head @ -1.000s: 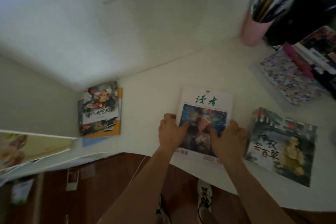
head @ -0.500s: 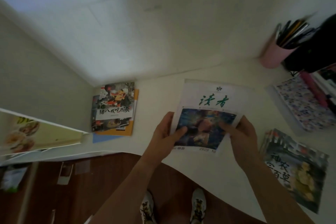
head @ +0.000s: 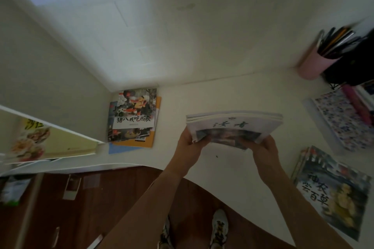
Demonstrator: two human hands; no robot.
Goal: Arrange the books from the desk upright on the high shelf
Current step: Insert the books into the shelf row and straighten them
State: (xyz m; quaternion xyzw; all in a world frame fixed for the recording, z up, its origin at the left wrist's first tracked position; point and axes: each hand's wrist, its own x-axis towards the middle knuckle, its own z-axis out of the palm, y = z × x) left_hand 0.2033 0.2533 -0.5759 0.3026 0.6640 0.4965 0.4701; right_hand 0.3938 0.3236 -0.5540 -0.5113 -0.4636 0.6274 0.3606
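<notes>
A small stack of white magazines (head: 234, 125) with green characters on the top cover is lifted off the white desk (head: 232, 170), its far edge tipped up. My left hand (head: 189, 137) grips its near left corner and my right hand (head: 263, 147) grips its near right corner. A pile of picture books (head: 134, 115) lies flat in the desk's back left corner. Another picture book pile (head: 334, 194), with a dark painted cover, lies flat at the desk's right front. The high shelf is out of view.
A pink pen cup (head: 315, 62) stands at the back right beside a black object (head: 352, 64). A flower-patterned folder (head: 342, 119) lies on the right. A lower shelf board (head: 50, 125) with a yellow book juts in at left. Brown floor and my shoes lie below.
Both hands have raised the white magazine stack from flat on the desk and tilted its far edge upward. The camera view has tipped higher toward the wall.
</notes>
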